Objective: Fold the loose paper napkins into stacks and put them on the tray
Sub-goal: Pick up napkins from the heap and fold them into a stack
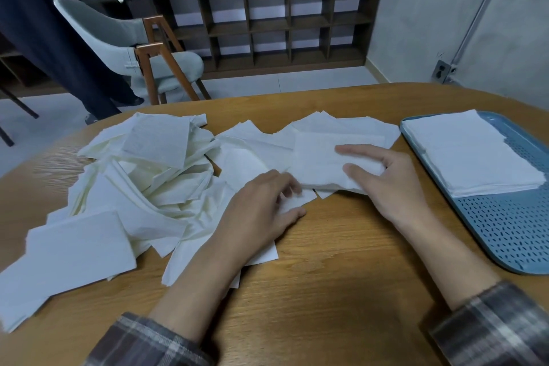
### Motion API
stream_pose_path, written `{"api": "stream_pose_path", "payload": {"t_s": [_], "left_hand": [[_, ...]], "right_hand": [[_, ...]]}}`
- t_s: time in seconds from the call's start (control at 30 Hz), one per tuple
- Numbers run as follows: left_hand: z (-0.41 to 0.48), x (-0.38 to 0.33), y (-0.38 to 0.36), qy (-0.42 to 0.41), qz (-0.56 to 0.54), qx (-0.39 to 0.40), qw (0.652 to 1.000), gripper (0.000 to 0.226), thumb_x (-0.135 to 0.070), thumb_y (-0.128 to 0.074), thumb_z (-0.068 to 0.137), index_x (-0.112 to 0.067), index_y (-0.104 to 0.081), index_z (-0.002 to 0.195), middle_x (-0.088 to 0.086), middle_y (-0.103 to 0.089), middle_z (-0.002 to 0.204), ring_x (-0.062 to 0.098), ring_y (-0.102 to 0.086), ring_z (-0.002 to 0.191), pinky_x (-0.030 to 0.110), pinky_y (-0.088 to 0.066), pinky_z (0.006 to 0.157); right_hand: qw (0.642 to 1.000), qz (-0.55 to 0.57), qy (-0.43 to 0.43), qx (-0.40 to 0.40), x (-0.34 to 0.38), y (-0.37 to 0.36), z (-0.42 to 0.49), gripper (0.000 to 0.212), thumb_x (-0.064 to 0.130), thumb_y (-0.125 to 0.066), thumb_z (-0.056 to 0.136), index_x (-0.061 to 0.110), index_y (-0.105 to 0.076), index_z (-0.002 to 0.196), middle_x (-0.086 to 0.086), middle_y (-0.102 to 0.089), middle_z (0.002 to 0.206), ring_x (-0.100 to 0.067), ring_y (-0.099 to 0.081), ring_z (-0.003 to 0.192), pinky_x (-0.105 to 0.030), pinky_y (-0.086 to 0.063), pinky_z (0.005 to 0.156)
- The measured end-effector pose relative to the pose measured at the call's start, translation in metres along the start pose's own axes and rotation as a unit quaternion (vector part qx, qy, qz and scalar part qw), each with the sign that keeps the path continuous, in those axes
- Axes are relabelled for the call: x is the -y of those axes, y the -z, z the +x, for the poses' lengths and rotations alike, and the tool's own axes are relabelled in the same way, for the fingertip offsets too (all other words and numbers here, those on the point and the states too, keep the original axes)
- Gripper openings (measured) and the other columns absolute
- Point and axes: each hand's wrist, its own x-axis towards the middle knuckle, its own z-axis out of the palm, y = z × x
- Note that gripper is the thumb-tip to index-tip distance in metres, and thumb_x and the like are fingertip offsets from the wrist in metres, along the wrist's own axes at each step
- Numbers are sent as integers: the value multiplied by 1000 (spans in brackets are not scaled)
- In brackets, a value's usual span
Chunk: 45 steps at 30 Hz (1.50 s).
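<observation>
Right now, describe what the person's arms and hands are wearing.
The left hand and right hand are bare: no gloves, rings or watch show. The left sleeve and right sleeve are grey plaid cloth crossed by dark and pale stripes, and end short of the wrists, leaving the forearms uncovered.
</observation>
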Motion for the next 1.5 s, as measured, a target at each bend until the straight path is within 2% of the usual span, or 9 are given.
{"api": "stream_pose_path", "payload": {"t_s": [0.17, 0.53, 0.73, 1.0, 1.17, 1.27, 1.37, 1.43, 1.5], "left_hand": [[3, 1, -8, 4, -5, -4, 1000, 4, -27, -77, 94, -24, -80, 96, -12, -65, 96, 5, -62, 84, 35, -55, 78], [0, -11, 0, -130, 86, -61, 986, 15, -27, -57, 100, -16, -67, 97, -5, -59, 97, 13, -56, 83, 30, -50, 63], [-2, -24, 7, -185, 71, -106, 974, 13, -22, -58, 103, -12, -66, 101, -2, -64, 99, 19, -60, 86, 37, -51, 73], [-4, -32, 12, -19, -210, -182, 960, 2, -15, -62, 106, -16, -61, 104, -16, -67, 87, 8, -68, 83, 19, -46, 72], [-3, -38, 8, 28, -268, -176, 947, 4, -16, -69, 102, -18, -69, 99, -11, -72, 88, 14, -71, 86, 39, -53, 67], [-3, -38, 7, 40, -288, -163, 943, 4, -18, -73, 100, -20, -70, 99, -9, -73, 87, 12, -71, 83, 46, -52, 70], [-3, -41, 11, 64, -311, -131, 939, 22, -31, -80, 92, -28, -67, 110, -7, -73, 83, 6, -68, 77, 26, -49, 64], [-2, -40, 13, 99, -310, -87, 942, 40, -35, -85, 86, -36, -62, 119, -8, -75, 88, 6, -70, 80, 19, -52, 69], [0, -35, 14, 119, -315, -58, 940, 45, -27, -86, 87, -36, -60, 124, -3, -76, 89, 16, -74, 82, 28, -58, 73]], "right_hand": [[1000, -19, 2, 8, 0, -1, -1, 33, 5, -70, 96, 33, -81, 110, 31, -74, 115, 16, -57, 121, 0, -37, 100], [997, -29, 12, 64, -1, -5, -2, 32, 8, -70, 98, 35, -80, 113, 33, -72, 118, 14, -57, 124, -1, -36, 101], [997, -42, 7, 67, -4, -6, 0, 32, 8, -70, 98, 34, -80, 112, 33, -72, 116, 14, -57, 123, 0, -36, 100], [988, 39, 63, 138, 12, -1, -8, 27, 13, -68, 93, 25, -80, 114, 16, -77, 120, -2, -63, 125, -18, -44, 106], [986, 43, 42, 154, 16, -8, -15, 27, 46, -86, 84, 27, -80, 101, 15, -79, 106, -1, -70, 110, -23, -46, 99], [991, 55, 28, 119, 13, -11, -14, 19, 38, -82, 80, 24, -80, 91, 16, -79, 96, 1, -70, 99, -16, -44, 92], [994, 54, 25, 88, 9, -10, -11, 6, 26, -82, 87, 21, -79, 88, 17, -77, 91, 2, -68, 97, -11, -43, 88], [996, 68, 11, 61, 7, -8, -8, 6, 21, -80, 92, 17, -78, 88, 13, -75, 92, -3, -68, 98, -17, -43, 90], [993, 111, -3, 28, 5, -4, -5, 8, 19, -80, 93, 16, -77, 86, 9, -75, 94, -9, -69, 100, -26, -45, 94]]}}
